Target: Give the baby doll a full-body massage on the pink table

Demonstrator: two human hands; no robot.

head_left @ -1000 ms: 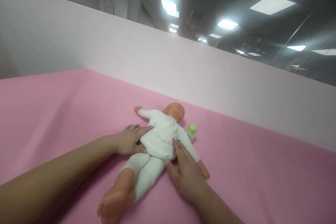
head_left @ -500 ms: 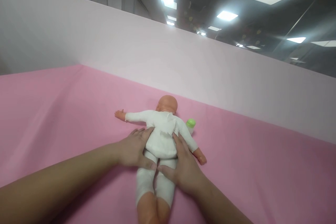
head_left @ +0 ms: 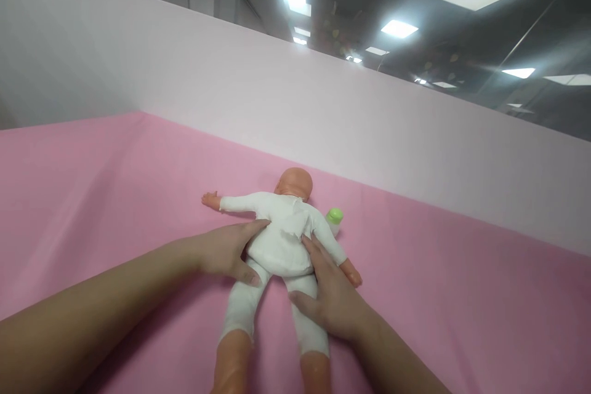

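Left hand (head_left: 229,250) and right hand (head_left: 330,295) spread flat against the hips of the doll (head_left: 279,240) (face down on pink sheet (head_left: 452,301)), green-capped bottle (head_left: 334,220) just beside its shoulder.

No text, label, brand, number or sign can be read anywhere in the view. The small bottle (head_left: 334,220) with the green cap, just right of the doll (head_left: 277,240) on the far side, may carry a label, but it is too small and mostly hidden to tell.
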